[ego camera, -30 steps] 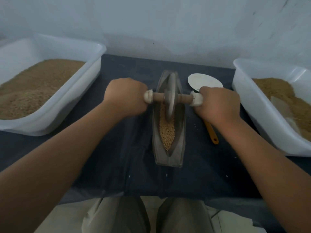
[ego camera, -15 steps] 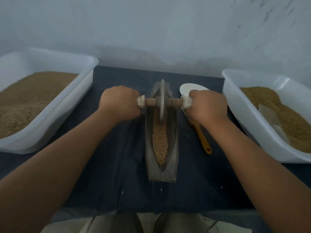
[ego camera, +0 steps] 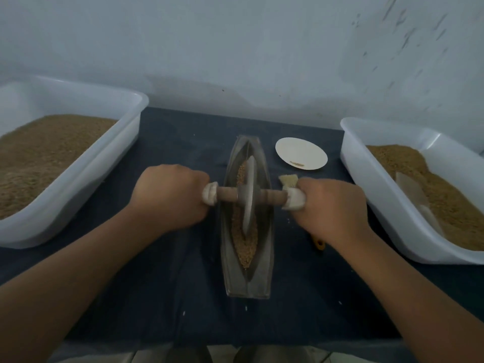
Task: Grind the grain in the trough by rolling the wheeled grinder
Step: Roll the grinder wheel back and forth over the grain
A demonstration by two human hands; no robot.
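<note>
A narrow boat-shaped metal trough (ego camera: 228, 268) lies lengthwise on the dark cloth in the middle, holding tan grain (ego camera: 246, 247). The wheeled grinder (ego camera: 248, 196), a thin metal disc on a wooden axle with white end caps, stands upright in the trough's middle, its rim in the grain. My left hand (ego camera: 170, 196) grips the axle's left end. My right hand (ego camera: 331, 208) grips the right end. Both fists hide the handle ends.
A large white tub (ego camera: 119, 158) of tan grain sits at the left, another white tub (ego camera: 366, 195) with grain and a scoop at the right. A small white dish (ego camera: 301, 153) lies beyond my right hand, a brush (ego camera: 287, 180) with an orange handle under it.
The grinder and both hands have rolled toward me, from the trough's far end to its middle. The white dish and brush bristles are now uncovered.
</note>
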